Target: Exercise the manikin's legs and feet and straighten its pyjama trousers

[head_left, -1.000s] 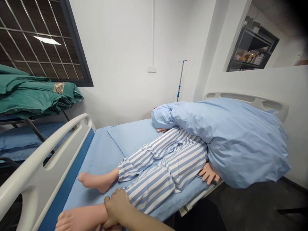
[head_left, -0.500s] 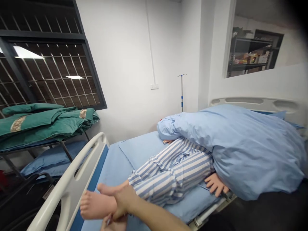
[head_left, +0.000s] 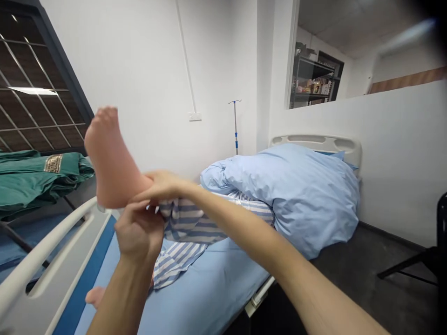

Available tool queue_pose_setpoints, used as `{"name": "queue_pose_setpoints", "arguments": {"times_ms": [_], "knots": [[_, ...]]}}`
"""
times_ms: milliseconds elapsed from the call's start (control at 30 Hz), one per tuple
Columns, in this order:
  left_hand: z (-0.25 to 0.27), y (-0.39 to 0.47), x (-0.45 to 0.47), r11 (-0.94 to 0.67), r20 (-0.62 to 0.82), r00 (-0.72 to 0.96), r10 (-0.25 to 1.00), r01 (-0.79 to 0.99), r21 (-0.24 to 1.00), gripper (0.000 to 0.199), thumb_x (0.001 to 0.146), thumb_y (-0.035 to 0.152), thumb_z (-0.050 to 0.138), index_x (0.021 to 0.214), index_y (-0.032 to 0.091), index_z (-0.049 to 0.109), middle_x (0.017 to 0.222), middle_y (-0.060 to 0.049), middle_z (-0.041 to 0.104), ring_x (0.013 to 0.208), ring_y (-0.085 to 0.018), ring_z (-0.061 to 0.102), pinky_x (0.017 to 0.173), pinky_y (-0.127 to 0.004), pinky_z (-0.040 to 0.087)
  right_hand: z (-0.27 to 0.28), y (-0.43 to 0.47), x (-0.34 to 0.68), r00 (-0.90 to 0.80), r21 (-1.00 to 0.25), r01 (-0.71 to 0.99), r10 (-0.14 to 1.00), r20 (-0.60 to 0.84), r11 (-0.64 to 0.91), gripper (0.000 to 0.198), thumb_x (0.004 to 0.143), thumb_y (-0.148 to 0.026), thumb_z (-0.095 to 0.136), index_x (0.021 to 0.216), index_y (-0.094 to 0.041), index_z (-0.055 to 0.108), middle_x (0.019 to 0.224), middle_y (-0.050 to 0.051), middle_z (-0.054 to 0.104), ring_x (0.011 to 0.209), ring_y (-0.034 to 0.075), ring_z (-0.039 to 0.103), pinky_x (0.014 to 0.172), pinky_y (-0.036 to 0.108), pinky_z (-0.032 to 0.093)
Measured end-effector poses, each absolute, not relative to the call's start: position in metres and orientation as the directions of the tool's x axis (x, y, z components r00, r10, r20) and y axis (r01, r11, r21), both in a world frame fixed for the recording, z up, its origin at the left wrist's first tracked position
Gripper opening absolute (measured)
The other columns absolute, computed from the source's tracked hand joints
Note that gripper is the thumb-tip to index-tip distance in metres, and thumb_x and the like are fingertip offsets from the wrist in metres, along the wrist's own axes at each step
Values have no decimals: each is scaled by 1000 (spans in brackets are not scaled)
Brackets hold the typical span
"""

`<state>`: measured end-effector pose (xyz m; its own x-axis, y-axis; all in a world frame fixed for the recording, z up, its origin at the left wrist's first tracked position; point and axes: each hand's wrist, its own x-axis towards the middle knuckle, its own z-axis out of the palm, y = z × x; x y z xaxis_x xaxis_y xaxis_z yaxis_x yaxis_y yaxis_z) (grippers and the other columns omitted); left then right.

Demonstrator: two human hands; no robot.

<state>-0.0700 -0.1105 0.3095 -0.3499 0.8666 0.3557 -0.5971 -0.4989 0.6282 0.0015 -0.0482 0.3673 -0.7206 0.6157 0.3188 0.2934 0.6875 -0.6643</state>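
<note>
A manikin in blue-and-white striped trousers (head_left: pixel 190 221) lies on the bed, its upper body hidden under a light blue quilt (head_left: pixel 289 186). One of its legs is raised off the sheet, with the bare foot (head_left: pixel 110 163) pointing upward at the left. My right hand (head_left: pixel 162 185) is wrapped over the ankle from above. From below, my left hand (head_left: pixel 139 228) closes round the same ankle, its fingers meeting near the trouser hem. The other foot (head_left: pixel 94 296) rests low on the bed, partly hidden behind my left forearm.
The bed's footboard (head_left: pixel 45 260) runs along the left. Beyond it lie folded green covers (head_left: pixel 45 181) on a stand. An IV pole (head_left: pixel 235 128) rises behind the bed, and the headboard (head_left: pixel 345 144) stands at the wall. A dark chair (head_left: pixel 433 256) is at the right edge.
The manikin's leg has been lifted from the bed, and its foot now points up. Both my hands rose with it. The view has swung to the right.
</note>
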Motion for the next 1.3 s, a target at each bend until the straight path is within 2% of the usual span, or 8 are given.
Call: {"name": "queue_pose_setpoints", "arguments": {"times_ms": [100,300,633,800,1000,1133,1233,1300], "knots": [[339,-95,-38,-555,443,-337,831,-568,608,16,51,4,44,58,17,48,58,3,46,58,-9,45,51,-20,37,390,-39,32,-724,-623,196,540,429,757,24,70,-33,51,84,-13,54,69,-3,56,63,7,51,52,14,41],[370,-76,-4,-621,544,-305,782,-456,637,16,55,4,42,55,18,35,49,5,35,52,-8,41,50,-22,33,423,-37,74,-666,-586,255,579,470,769,28,79,-33,39,82,-8,52,76,0,53,66,4,49,57,13,42],[359,-86,-21,-620,551,-288,784,-421,662,13,49,3,43,53,16,41,56,3,44,57,-9,45,48,-21,33,410,-47,59,-662,-559,265,570,487,786,27,75,-32,44,85,-9,54,79,0,55,68,7,50,61,17,43],[340,-95,-53,-581,514,-275,812,-451,677,21,44,0,45,57,16,50,58,2,49,62,-11,48,52,-22,38,390,-51,35,-684,-548,258,551,478,796,35,69,-38,50,94,-13,53,82,-1,55,75,10,51,64,20,43],[305,-107,-90,-524,407,-335,849,-447,725,27,41,0,47,60,17,56,63,0,56,68,-13,50,60,-23,43,359,-58,-1,-723,-502,316,547,421,805,42,59,-51,57,88,-20,54,76,-3,58,69,13,53,58,21,41],[248,-127,-123,-445,265,-432,862,-395,803,26,43,4,51,62,20,57,69,1,60,83,-17,53,70,-27,45,311,-67,-39,-736,-403,424,568,368,811,50,57,-59,54,87,-20,52,73,0,60,66,18,55,54,26,42],[182,-154,-154,-328,56,-531,845,-434,839,36,44,9,51,71,30,60,78,7,63,99,-21,51,85,-34,43,258,-70,-71,-793,-335,478,563,234,812,50,55,-58,55,88,-20,52,75,2,62,65,21,58,51,31,44],[141,-166,-173,-229,-59,-530,846,-461,857,34,46,13,55,71,35,59,76,10,63,97,-22,53,84,-39,43,224,-79,-88,-861,-309,461,503,72,832,50,53,-54,59,89,-20,52,77,4,64,64,21,59,52,32,46]]}}
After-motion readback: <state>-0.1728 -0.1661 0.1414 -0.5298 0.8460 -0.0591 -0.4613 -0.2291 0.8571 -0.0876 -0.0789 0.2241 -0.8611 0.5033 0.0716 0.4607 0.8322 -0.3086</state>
